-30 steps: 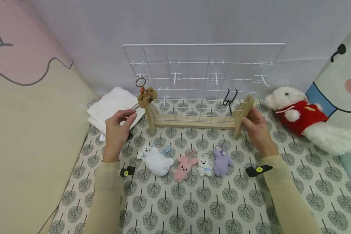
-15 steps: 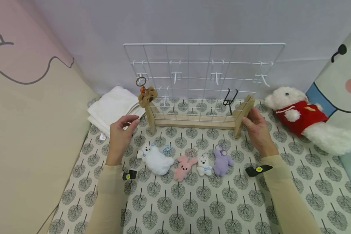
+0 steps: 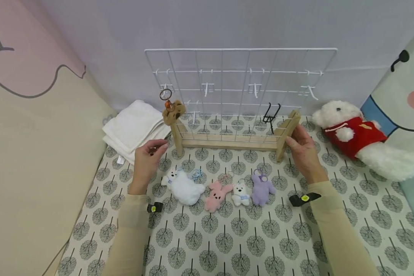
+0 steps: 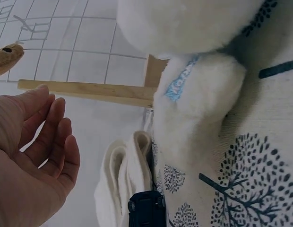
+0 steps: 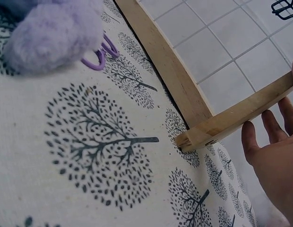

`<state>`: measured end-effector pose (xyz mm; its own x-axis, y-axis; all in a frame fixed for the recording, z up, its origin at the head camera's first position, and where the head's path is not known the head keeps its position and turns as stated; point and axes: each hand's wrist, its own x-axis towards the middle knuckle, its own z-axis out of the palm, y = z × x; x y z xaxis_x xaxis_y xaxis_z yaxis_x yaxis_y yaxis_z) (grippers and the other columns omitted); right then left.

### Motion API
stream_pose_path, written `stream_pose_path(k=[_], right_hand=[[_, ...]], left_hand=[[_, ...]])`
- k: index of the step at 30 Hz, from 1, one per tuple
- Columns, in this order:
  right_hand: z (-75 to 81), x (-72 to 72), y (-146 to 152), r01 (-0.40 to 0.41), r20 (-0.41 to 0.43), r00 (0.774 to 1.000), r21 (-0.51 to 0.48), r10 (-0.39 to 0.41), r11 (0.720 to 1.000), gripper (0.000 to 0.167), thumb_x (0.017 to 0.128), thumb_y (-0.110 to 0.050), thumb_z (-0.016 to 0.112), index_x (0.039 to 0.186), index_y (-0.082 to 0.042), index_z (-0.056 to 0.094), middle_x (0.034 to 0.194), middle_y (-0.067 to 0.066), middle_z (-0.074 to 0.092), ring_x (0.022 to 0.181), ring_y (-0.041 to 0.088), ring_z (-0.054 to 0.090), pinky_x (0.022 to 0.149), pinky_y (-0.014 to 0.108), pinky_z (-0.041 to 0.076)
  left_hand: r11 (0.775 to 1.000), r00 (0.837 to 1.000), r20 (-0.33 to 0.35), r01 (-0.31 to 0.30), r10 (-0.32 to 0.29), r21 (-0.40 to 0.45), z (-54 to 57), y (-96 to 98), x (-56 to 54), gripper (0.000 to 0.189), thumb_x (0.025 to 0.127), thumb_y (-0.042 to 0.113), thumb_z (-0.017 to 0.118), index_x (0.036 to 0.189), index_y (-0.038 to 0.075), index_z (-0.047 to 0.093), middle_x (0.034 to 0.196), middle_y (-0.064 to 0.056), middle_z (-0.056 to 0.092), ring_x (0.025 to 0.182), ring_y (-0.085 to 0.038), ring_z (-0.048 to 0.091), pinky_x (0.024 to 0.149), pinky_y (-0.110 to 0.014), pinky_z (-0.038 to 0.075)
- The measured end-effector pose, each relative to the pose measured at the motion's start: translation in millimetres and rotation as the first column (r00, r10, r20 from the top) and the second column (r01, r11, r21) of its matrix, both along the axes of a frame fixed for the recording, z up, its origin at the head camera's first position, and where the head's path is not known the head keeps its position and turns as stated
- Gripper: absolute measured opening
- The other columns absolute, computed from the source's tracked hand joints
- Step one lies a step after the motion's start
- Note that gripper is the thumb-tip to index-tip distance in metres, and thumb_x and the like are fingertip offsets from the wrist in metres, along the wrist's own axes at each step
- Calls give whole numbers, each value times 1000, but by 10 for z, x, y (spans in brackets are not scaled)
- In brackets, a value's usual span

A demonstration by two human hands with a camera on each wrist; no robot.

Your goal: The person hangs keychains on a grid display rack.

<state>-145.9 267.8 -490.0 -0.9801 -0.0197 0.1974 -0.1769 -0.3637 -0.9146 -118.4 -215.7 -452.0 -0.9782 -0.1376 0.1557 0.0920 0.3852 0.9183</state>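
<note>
A white wire-grid display rack (image 3: 221, 140) with wooden sides and a wooden base bar stands at the back of the table. My right hand (image 3: 303, 153) holds its right wooden post (image 5: 241, 111), thumb on the front and fingers on the outer side. Left of the rack, my left hand (image 3: 147, 163) hovers with loosely curved fingers and nothing in them, apart from the left post (image 4: 90, 89). A brown plush keychain (image 3: 173, 113) hangs at the rack's upper left. In front lie a white plush seal-like toy (image 3: 186, 188), a pink bunny (image 3: 216, 197), a small white bear (image 3: 240, 194) and a purple plush (image 3: 261, 190).
Several white hooks (image 3: 254, 89) and one black hook (image 3: 270, 115) sit on the grid. Folded white towels (image 3: 134, 124) lie at the left back. A large white plush in a red top (image 3: 357, 136) lies at the right. A tree-print cloth (image 3: 224, 245) covers the table.
My left hand has moved to the right and slightly toward me, away from the towels. My right hand stays on the rack's post, and the toys have not moved.
</note>
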Motion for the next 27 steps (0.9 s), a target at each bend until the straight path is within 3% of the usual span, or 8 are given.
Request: stream_pose_path(k=[7,14,19,27], right_hand=[[7,2,-7,10,1,1000,-11,-10,1000,59,106,11,49,161,-8,41,151,2,53,142,22,44,117,27,36],[10,-6,-23,11,1,1000,-23,-11,1000,59,105,13,49,161,-8,44,151,3,54,140,21,46,117,28,36],[9,-15,-32,8,-3,1000,-15,-8,1000,60,105,12,49,161,-8,41,152,3,53,143,21,44,119,28,35],[-2,-15,-24,20,2,1000,-22,-20,1000,59,105,12,49,161,-7,43,150,3,55,139,20,46,116,27,37]], left_hand=[[999,999,37,29,-28,-42,-171,-9,-19,24,100,24,76,115,6,77,108,-11,77,88,-19,63,71,-19,51],[998,993,115,46,-41,-45,-283,-3,-12,24,100,18,74,118,3,75,112,-12,76,90,-19,63,73,-20,52],[996,993,104,67,-59,-66,-369,13,-3,19,99,14,75,115,4,77,118,-12,75,90,-19,64,74,-20,52],[990,991,95,100,-91,-94,-487,35,-19,21,97,14,78,116,5,77,114,-11,76,89,-20,65,73,-20,52]])
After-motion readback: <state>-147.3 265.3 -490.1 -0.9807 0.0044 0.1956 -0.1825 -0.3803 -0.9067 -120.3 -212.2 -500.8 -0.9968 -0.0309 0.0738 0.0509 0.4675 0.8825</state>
